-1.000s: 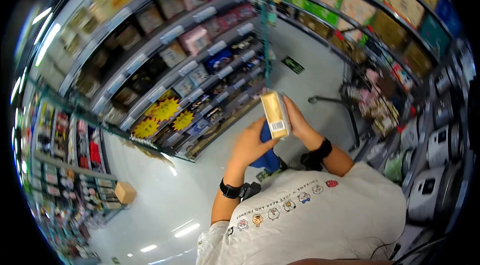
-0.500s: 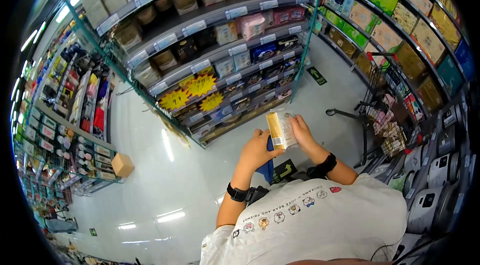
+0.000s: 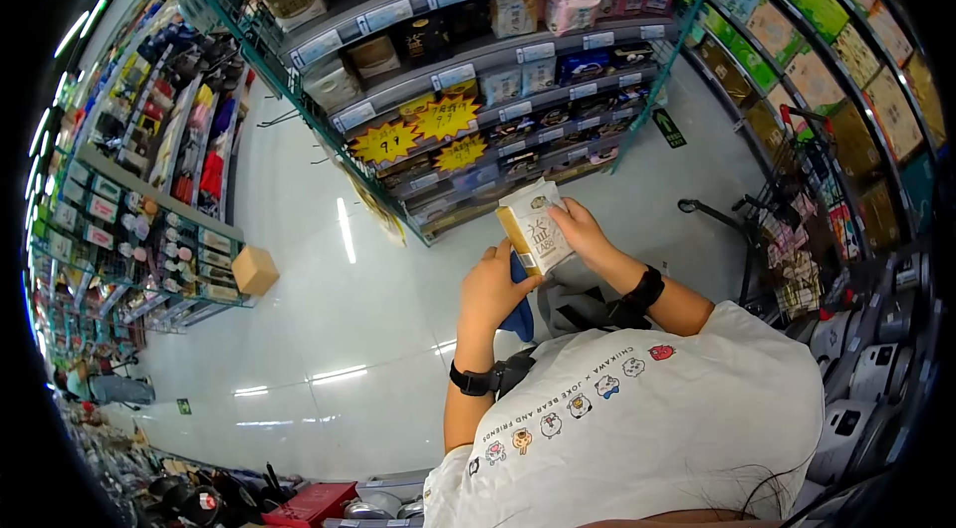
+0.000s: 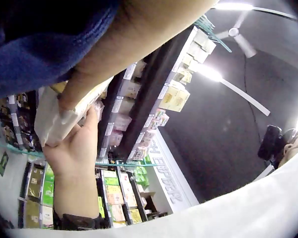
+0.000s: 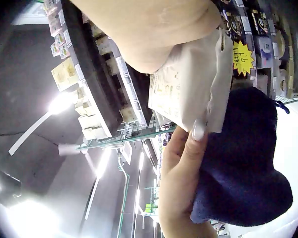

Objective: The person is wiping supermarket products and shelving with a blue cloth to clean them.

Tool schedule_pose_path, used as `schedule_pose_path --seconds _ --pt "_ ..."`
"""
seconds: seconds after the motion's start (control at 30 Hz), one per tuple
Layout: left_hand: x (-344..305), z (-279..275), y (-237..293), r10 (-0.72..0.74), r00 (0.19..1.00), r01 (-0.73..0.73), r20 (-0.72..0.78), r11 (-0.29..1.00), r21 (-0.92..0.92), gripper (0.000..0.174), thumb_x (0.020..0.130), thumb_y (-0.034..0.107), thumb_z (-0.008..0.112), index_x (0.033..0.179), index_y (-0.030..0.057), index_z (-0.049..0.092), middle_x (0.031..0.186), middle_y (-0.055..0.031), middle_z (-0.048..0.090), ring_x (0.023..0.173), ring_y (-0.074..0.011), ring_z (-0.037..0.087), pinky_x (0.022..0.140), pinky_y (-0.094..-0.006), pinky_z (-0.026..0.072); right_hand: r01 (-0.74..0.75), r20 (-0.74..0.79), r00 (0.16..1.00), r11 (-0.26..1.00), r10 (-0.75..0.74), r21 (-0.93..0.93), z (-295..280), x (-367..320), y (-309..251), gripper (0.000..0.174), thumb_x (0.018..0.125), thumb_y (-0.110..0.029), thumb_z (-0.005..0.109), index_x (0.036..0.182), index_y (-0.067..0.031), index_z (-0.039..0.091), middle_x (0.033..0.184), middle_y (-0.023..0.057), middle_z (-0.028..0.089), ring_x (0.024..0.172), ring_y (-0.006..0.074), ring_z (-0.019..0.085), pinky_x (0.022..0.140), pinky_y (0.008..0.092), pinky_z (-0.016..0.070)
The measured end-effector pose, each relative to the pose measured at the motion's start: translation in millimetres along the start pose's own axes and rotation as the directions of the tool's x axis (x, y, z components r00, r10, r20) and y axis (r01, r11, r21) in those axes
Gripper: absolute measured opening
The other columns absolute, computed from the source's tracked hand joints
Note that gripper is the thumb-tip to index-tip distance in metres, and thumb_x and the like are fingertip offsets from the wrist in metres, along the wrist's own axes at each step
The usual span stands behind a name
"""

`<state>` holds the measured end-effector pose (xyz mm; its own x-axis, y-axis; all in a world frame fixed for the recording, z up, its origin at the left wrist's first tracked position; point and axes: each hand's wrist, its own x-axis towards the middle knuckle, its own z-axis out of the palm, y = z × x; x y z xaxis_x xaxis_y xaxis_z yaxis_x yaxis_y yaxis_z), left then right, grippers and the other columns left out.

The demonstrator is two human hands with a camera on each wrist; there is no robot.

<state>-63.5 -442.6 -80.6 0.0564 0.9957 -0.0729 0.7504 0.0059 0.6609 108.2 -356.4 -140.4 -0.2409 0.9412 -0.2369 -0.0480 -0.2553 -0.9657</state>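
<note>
Both hands hold a white packet with a gold side (image 3: 538,231) in front of the chest, its printed face turned up. The left hand (image 3: 488,291) grips the lower left edge, and its thumb presses the packet (image 5: 191,87) in the right wrist view. A dark blue cloth item (image 3: 519,317) hangs by the left palm, large in the right wrist view (image 5: 241,158). The right hand (image 3: 590,237) pinches the packet's upper right side; in the left wrist view its palm (image 4: 74,153) is behind the packet (image 4: 54,119).
Ahead stands a shelf unit (image 3: 478,139) with packs and yellow price signs (image 3: 386,142). A shopping cart (image 3: 792,229) is at the right. Boxed appliances (image 3: 866,369) line the near right. A cardboard box (image 3: 255,271) sits beside the left display.
The head view has swung left, so the shelves appear further right. The packet has turned from its gold, barcoded side to show its white printed face. Both hands still hold it.
</note>
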Motion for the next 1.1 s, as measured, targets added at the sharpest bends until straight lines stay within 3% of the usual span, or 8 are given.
schedule_pose_path --seconds 0.3,0.43,0.47,0.63,0.83,0.93,0.97,1.1 --pt "100.2 -24.0 -15.1 -0.084 0.996 0.085 -0.032 0.996 0.034 0.067 0.066 0.032 0.074 0.120 0.0007 0.048 0.102 -0.0205 0.059 0.091 -0.0359 0.058 0.076 -0.0399 0.0474 -0.016 0.141 0.990 0.993 -0.001 0.115 3.2 112.1 -30.9 0.035 0.089 -0.023 0.054 0.113 0.0019 0.052 0.100 0.0067 0.061 0.086 0.0115 0.058 0.073 0.0237 0.0459" --pt "158.1 -39.5 -21.7 -0.036 0.991 0.034 -0.133 0.999 -0.013 0.069 0.065 0.030 0.074 0.121 -0.0007 0.047 0.107 -0.0232 0.058 0.098 -0.0378 0.055 0.082 -0.0404 0.0458 -0.022 0.252 0.967 0.971 -0.040 0.236 -2.0 167.7 -61.3 0.031 0.090 -0.018 0.051 0.114 0.0009 0.051 0.101 0.0054 0.059 0.090 0.0101 0.056 0.078 0.0231 0.0445" --pt "174.6 -38.1 -35.0 0.061 0.981 -0.058 -0.183 0.998 0.017 0.073 0.065 0.030 0.075 0.125 0.0017 0.044 0.103 -0.0212 0.058 0.091 -0.0363 0.058 0.074 -0.0418 0.0479 -0.025 0.291 0.955 0.965 -0.054 0.260 -4.5 182.4 -71.6 0.030 0.091 -0.017 0.050 0.115 0.0006 0.051 0.102 0.0050 0.059 0.091 0.0096 0.056 0.079 0.0230 0.0440" --pt "227.2 -55.3 -45.9 0.041 0.964 -0.045 -0.261 0.999 -0.009 0.075 0.066 0.025 0.073 0.128 -0.0005 0.041 0.103 -0.0236 0.057 0.092 -0.0375 0.058 0.075 -0.0410 0.0479 0.013 0.413 0.900 0.956 -0.139 0.293 -10.5 239.2 -87.2 0.056 0.079 0.001 0.061 0.129 0.0023 0.036 0.122 0.0106 0.049 0.110 0.0161 0.050 0.093 0.0281 0.0404" --pt "258.2 -84.5 -54.5 -0.029 0.964 0.061 -0.265 0.992 0.112 0.075 0.065 0.015 0.068 0.134 0.0137 0.037 0.103 -0.0229 0.055 0.085 -0.0395 0.059 0.068 -0.0429 0.0498 0.340 0.373 0.881 0.937 -0.290 -0.075 6.1 278.8 -81.8 0.064 0.075 0.000 0.067 0.130 0.0007 0.035 0.121 0.0131 0.052 0.109 0.0190 0.052 0.091 0.0318 0.0428" --pt "264.6 -106.4 -51.6 -0.152 0.960 0.184 -0.235 0.975 0.123 0.077 0.065 0.016 0.070 0.133 0.0098 0.034 0.109 -0.0252 0.052 0.093 -0.0430 0.055 0.075 -0.0444 0.0472 0.434 0.344 0.889 0.795 -0.302 -0.425 28.9 280.6 -111.5 0.067 0.072 -0.004 0.070 0.130 -0.0006 0.035 0.114 0.0168 0.057 0.105 0.0241 0.057 0.086 0.0335 0.0459" --pt "267.1 -110.3 -58.8 -0.149 0.957 0.187 -0.249 0.973 0.135 0.074 0.066 0.017 0.071 0.129 0.0068 0.034 0.111 -0.0257 0.050 0.093 -0.0437 0.055 0.075 -0.0449 0.0473 0.522 0.315 0.851 0.743 -0.421 -0.419 40.7 285.9 -111.3 0.068 0.071 -0.007 0.072 0.129 -0.0021 0.037 0.109 0.0202 0.058 0.101 0.0313 0.059 0.083 0.0365 0.0476" --pt "271.4 -137.2 -89.3 -0.211 0.954 0.246 -0.215 0.957 0.154 0.070 0.067 0.018 0.072 0.122 -0.0015 0.033 0.109 -0.0278 0.050 0.094 -0.0452 0.054 0.076 -0.0459 0.0468 0.630 0.293 0.774 0.633 -0.562 -0.450 92.2 301.9 -121.9 0.065 0.070 -0.010 0.072 0.126 -0.0024 0.039 0.110 0.0208 0.057 0.101 0.0371 0.057 0.083 0.0392 0.0469"
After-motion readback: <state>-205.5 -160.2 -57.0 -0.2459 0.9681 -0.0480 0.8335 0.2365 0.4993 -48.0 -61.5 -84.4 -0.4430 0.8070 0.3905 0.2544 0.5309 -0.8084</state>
